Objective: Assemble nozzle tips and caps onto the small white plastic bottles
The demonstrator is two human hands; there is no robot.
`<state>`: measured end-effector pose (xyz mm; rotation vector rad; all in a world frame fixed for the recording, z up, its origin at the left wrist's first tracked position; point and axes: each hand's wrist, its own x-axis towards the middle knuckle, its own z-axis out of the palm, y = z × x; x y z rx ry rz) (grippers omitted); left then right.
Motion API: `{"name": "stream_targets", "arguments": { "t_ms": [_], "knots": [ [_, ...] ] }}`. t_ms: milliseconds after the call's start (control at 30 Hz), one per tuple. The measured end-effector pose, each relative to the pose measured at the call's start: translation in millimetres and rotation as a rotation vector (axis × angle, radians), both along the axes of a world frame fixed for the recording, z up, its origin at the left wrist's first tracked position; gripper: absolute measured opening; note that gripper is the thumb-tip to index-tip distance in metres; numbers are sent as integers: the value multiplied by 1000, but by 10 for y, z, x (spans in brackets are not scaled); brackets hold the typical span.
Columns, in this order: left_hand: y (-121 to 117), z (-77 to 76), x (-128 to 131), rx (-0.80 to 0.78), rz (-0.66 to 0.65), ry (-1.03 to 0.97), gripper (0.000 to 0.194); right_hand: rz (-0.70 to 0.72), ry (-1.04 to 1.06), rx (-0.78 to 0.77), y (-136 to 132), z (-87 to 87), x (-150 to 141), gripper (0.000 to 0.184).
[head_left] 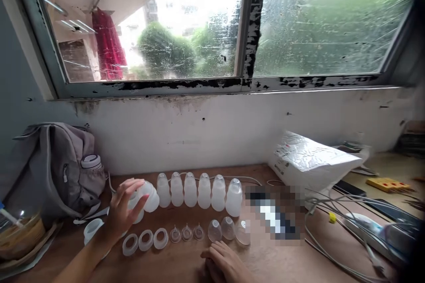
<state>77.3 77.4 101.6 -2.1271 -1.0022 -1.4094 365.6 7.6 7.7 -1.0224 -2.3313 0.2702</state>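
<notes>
My left hand [121, 210] is closed around a white translucent bottle [150, 195], tilted, at the left end of a row of several similar bottles [197, 192] standing along the back of the wooden table [285, 261]. In front lies a row of small parts: three white rings [145, 241], three small teats [186, 233] and clear caps [227, 228]. My right hand [224, 264] rests on the table just below the clear caps, fingers curled, nothing visible in it.
A grey backpack [59, 168] with a flask in its pocket stands at the left, a bowl [20, 234] at the far left. A white plastic package [308, 161], cables [335, 225] and a yellow item [387, 183] lie to the right. A window wall runs behind.
</notes>
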Motion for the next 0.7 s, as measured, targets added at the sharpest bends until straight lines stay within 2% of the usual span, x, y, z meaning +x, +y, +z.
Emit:
{"name": "stream_targets", "arguments": {
  "t_ms": [167,333,533,700],
  "knots": [
    [-585,-287,344,-136,-277,-32,35,-3,187,-66,-275,36,-30,20],
    [-1094,-594,822,-252,-323,-49,30,37,310,-129,-547,63,4,20],
    [-1294,-767,1066,-430,-223,-285,27,4,272,-62,-766,36,-6,19],
    [-1338,-806,1196,-576,-286,-329,58,-36,211,15,-890,11,-39,22]
  ]
}}
